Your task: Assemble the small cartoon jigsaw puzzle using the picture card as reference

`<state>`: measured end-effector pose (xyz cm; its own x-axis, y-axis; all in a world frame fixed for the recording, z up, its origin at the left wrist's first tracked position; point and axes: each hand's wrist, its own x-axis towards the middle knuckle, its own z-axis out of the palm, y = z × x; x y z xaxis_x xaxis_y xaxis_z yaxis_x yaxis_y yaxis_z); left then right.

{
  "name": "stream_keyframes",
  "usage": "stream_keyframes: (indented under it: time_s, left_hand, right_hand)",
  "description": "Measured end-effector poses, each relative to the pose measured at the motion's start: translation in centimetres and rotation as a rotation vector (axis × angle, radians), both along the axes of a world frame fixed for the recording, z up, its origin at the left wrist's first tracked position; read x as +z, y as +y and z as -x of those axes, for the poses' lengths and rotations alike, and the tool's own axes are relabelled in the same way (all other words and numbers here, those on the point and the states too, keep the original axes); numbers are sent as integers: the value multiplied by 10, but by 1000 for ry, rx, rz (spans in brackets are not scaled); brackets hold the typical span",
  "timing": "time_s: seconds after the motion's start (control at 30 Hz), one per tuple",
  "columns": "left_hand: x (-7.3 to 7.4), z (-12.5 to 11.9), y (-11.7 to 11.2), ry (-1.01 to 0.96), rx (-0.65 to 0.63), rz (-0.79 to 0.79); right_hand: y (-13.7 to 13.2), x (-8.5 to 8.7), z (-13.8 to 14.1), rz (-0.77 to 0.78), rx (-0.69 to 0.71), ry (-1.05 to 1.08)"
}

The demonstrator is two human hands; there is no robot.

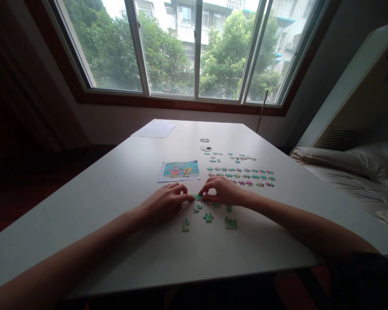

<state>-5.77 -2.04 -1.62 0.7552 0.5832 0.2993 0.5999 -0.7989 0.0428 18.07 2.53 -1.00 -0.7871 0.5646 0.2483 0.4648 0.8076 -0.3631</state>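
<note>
My left hand (164, 201) and my right hand (220, 190) meet on the white table (116, 206), fingertips pinched on a small green puzzle piece (198, 197) between them. Several loose green pieces (208, 217) lie just in front of the hands, including a joined pair (230, 223). Rows of green, pink and yellow pieces (242, 174) are spread out beyond my right hand. A colourful cartoon reference picture (179, 170) lies flat beyond my left hand.
A sheet of paper (154, 129) lies at the table's far left edge. A round cable grommet with its cap (206, 148) sits in the tabletop. A wide window is behind the table. A cream cushioned sofa (358, 172) stands to the right.
</note>
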Motion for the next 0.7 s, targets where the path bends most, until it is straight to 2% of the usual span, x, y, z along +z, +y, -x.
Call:
stream_keyframes:
  time_s: [0.7]
  left_hand:
    - [1,0,0,1,-13,13]
  right_hand:
    - [-1,3,1,15,-28,-26]
